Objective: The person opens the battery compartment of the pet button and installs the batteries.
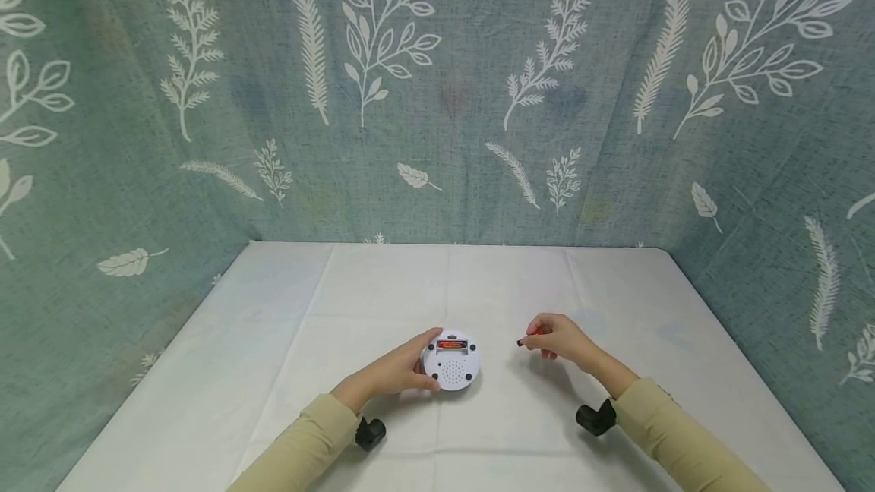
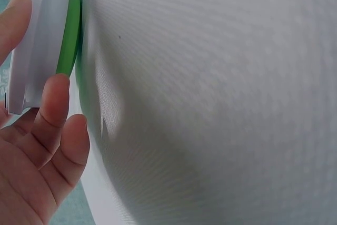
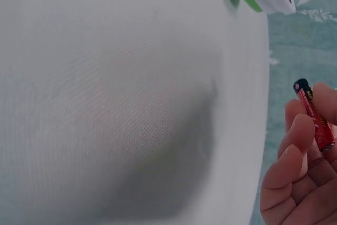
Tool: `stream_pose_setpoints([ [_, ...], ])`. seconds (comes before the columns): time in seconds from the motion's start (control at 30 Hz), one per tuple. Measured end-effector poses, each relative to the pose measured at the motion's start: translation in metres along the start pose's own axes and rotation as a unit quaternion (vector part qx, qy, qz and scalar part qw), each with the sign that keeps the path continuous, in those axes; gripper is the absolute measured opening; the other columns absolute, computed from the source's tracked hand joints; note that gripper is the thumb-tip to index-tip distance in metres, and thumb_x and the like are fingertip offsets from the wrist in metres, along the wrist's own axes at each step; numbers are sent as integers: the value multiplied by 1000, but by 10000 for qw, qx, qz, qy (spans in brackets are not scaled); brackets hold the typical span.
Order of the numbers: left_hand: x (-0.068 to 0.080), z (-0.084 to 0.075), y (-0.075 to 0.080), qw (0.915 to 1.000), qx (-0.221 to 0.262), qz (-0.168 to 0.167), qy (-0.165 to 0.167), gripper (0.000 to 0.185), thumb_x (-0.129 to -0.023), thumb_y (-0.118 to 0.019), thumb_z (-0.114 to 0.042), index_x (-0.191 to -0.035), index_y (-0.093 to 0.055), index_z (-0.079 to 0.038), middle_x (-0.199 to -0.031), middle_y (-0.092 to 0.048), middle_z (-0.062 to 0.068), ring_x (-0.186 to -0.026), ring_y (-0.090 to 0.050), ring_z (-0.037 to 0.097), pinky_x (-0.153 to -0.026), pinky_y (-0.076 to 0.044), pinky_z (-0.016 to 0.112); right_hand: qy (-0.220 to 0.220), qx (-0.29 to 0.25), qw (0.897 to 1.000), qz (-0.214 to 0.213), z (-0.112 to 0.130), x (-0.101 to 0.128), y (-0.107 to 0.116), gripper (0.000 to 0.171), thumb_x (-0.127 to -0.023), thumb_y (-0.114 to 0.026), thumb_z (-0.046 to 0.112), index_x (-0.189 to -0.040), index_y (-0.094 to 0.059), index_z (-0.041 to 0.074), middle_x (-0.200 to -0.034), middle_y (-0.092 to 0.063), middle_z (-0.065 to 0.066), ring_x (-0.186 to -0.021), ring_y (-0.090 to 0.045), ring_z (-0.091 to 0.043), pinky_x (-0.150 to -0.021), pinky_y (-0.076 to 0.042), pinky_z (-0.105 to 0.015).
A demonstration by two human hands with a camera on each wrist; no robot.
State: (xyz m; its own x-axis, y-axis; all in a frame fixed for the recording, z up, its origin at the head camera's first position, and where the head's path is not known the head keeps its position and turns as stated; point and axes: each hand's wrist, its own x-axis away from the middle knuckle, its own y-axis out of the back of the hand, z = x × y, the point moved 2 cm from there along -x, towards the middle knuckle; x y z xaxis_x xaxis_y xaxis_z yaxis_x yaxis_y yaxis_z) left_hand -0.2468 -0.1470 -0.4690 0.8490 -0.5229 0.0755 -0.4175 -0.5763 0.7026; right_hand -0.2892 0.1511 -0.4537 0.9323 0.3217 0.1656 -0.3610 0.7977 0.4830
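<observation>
Your khaki sleeves (image 1: 301, 445) lie nearest the head camera, reaching toward a round white device (image 1: 451, 360) at the middle of the worktop (image 1: 513, 439), its battery side up. Your left hand (image 1: 391, 372) holds it, fingers and thumb clamped around its edge. One red battery (image 1: 452, 344) lies in its compartment, and the strip on the near side of that battery looks vacant. To the right, apart from the device, your right hand (image 1: 563, 339) pinches a red-and-black second battery (image 3: 314, 114) between thumb and fingers, the black end toward the device.

The step in hand seems to be seating that second battery. To do it well, brace the device level, check which way round each end belongs, set the spring end first, then press the other end down flat. A grip nearer the tail would leave the leading end free to enter.

Only the head view shows the whole battery side, with its perforated speaker grille (image 1: 453, 373). The wrist views add a green base (image 2: 69, 35), facing the worktop; you cannot tell for sure whether it touches. The right wrist view also shows the second battery from black end to bare metal end, where the hand mostly covers it from above.
</observation>
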Motion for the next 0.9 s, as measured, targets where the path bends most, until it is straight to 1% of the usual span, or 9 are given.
stream_pose_setpoints([
  [0.1, 0, 0, 0, 10000, -27, -1, 0, 94, -74, -74, -31, -146, -19, -6, -149, -24, 15, -133, -29, 27, -107, -24, 45, 66, -3, 9999, 76, 3, 1, -2, 20, -81, -69, 20, -83, -56, 5, -79, -63, -17, -58, -50, -16, -56, -44, -29],
  [0.2, -1, 0, 0, 10000, -54, -7, 6, 94, -74, -75, -31, -146, -19, -6, -149, -24, 14, -133, -28, 27, -108, -24, 45, 173, 39, 9998, 118, 7, 0, -5, 19, -81, -68, 20, -83, -56, 6, -79, -62, -16, -61, -51, -17, -58, -45, -30],
  [0.37, -1, 0, 0, 10000, -59, -5, 30, 94, -74, -74, -31, -146, -18, -6, -149, -24, 15, -134, -28, 28, -108, -24, 45, 486, 169, 9986, 109, 16, -1, -11, 17, -81, -68, 17, -80, -56, 5, -73, -60, -5, -67, -50, -16, -61, -43, -31],
  [0.47, 0, -1, 0, 10000, -45, 1, 41, 94, -75, -74, -31, -145, -18, -5, -148, -24, 15, -134, -28, 28, -107, -24, 45, 654, 127, 9976, 178, 22, -2, -16, 15, -80, -68, 14, -80, -58, 3, -74, -62, 0, -70, -51, -15, -64, -43, -29],
  [0.6, -1, -1, 0, 10000, -47, 0, 55, 94, -75, -74, -31, -146, -18, -6, -149, -24, 15, -133, -29, 27, -107, -24, 45, 856, 70, 9957, 343, 27, -5, -23, 12, -81, -67, 10, -88, -61, 2, -83, -65, -2, -75, -56, -14, -70, -47, -29],
  [0.67, -1, 0, 0, 10000, -55, -6, 59, 93, -75, -74, -30, -146, -18, -7, -149, -24, 14, -131, -31, 25, -107, -25, 45, 937, 121, 9947, 393, 30, -6, -27, 14, -82, -67, 9, -94, -61, 3, -86, -65, -3, -76, -57, -14, -71, -49, -31],
  [0.8, -1, 0, 0, 10000, -41, -8, 58, 93, -75, -75, -30, -146, -19, -7, -149, -24, 14, -128, -34, 22, -106, -26, 44, 1086, 331, 9923, 505, 34, -7, -32, 27, -82, -66, 5, -107, -60, 3, -84, -63, -4, -71, -58, -16, -66, -51, -33],
  [0.9, -1, 0, -1, 10000, -39, -6, 45, 93, -75, -75, -30, -146, -19, -7, -149, -24, 14, -130, -32, 23, -107, -25, 44, 1157, 481, 9901, 636, 37, -7, -35, 38, -82, -64, 2, -119, -57, 3, -81, -62, -3, -65, -57, -16, -60, -49, -34],
])
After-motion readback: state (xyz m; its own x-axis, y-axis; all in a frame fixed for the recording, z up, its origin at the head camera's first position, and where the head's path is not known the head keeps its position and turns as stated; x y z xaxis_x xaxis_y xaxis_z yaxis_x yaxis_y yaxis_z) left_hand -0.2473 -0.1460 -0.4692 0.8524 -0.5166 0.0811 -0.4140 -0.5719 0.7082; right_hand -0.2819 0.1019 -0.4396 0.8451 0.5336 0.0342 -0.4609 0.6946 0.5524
